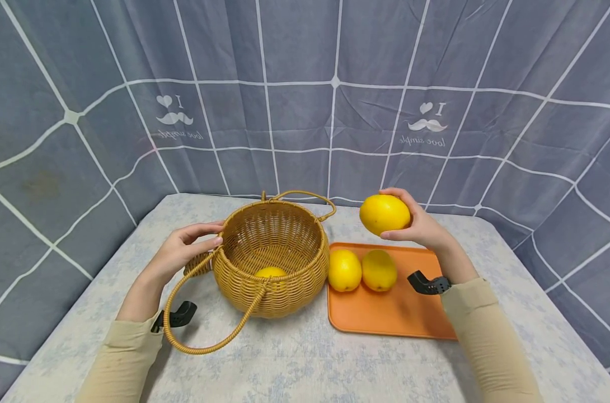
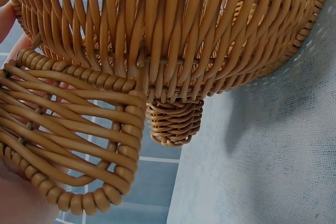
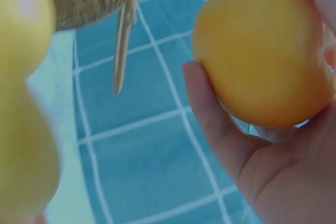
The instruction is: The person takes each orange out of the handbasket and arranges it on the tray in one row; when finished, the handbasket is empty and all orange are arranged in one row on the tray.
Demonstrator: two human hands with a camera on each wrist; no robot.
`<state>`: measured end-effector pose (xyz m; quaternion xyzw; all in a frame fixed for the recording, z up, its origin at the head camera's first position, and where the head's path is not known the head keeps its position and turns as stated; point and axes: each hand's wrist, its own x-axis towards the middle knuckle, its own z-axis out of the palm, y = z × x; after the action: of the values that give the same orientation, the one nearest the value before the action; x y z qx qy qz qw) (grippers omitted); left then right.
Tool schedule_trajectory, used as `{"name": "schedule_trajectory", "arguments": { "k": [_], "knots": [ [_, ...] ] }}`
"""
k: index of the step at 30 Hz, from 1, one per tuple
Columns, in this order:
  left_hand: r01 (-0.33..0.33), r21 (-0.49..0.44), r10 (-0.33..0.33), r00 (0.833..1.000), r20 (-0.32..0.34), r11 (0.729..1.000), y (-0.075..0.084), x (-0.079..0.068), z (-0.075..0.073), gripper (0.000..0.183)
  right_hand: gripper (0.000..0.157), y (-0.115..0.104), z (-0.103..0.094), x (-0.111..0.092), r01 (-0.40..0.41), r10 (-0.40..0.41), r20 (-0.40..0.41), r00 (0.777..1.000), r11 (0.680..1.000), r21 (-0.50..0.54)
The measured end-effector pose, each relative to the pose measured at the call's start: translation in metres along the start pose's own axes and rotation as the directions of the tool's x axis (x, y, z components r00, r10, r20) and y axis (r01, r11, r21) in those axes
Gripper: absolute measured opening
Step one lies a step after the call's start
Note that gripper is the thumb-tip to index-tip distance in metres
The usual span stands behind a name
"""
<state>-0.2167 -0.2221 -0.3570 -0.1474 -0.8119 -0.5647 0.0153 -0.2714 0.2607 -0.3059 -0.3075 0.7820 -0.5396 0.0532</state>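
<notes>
1. Yellow fruit (image 1: 384, 215), plump and oval, smooth-skinned with a soft sheen, is held in the air near the far edge of the orange tray, to the right of the basket.
2. Right hand (image 1: 422, 226) has its thumb and fingers curved round that fruit, one on each side.
3. Left hand (image 1: 181, 246) grips the near-left part of the basket's rim between thumb and fingers.
4. Two more fruits, a left one (image 1: 345, 271) and a right one (image 1: 379, 271), sit side by side on the tray (image 1: 385, 313); a further fruit (image 1: 271, 272) lies inside the basket (image 1: 280, 299).
5. Beneath everything spreads a pale tablecloth (image 1: 264, 364) with a faint bluish pattern. Round it hangs a grey-blue curtain (image 1: 305, 112), crossed by white grid lines and printed with hearts, moustaches and mirrored lettering.
6. Basket: round-bellied, honey-brown wicker, tightly woven. One corded handle (image 1: 209, 351) loops down at the front left; another handle (image 1: 310, 193) arches at the back right. The left wrist view shows a flat, rounded woven flap (image 2: 79, 129) with a beaded-looking border, and a stubby woven knob (image 2: 176, 123).
7. Tray: flat and matte, with rounded corners and a low lip.
8. Beige sleeves (image 1: 491, 336) are gathered at the wrists, beside black wrist mounts (image 1: 431, 284).
</notes>
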Motion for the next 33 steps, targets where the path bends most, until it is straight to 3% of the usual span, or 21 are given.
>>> {"name": "schedule_trajectory", "arguments": {
  "k": [7,12,19,33],
  "knots": [
    [-0.002,0.002,0.002,1.000,0.003,1.000,0.001,-0.001,-0.002,0.043,0.078,0.026,-0.006,-0.041,-0.092,0.077,-0.193,0.978,0.993,-0.071],
    [-0.001,0.004,0.001,1.000,0.001,1.000,0.001,-0.002,-0.002,0.043,0.076,0.042,-0.007,-0.060,-0.137,0.119,-0.250,0.961,0.989,-0.056],
    [-0.007,-0.004,0.007,1.000,0.003,1.000,0.000,-0.001,-0.001,0.043,0.081,0.057,-0.009,-0.077,-0.154,0.138,-0.274,0.952,0.987,-0.038],
    [-0.011,-0.003,0.011,1.000,0.001,1.000,0.002,0.000,0.001,0.043,0.065,0.082,-0.015,-0.088,-0.252,0.239,-0.238,0.942,0.967,-0.029]
  ]
}}
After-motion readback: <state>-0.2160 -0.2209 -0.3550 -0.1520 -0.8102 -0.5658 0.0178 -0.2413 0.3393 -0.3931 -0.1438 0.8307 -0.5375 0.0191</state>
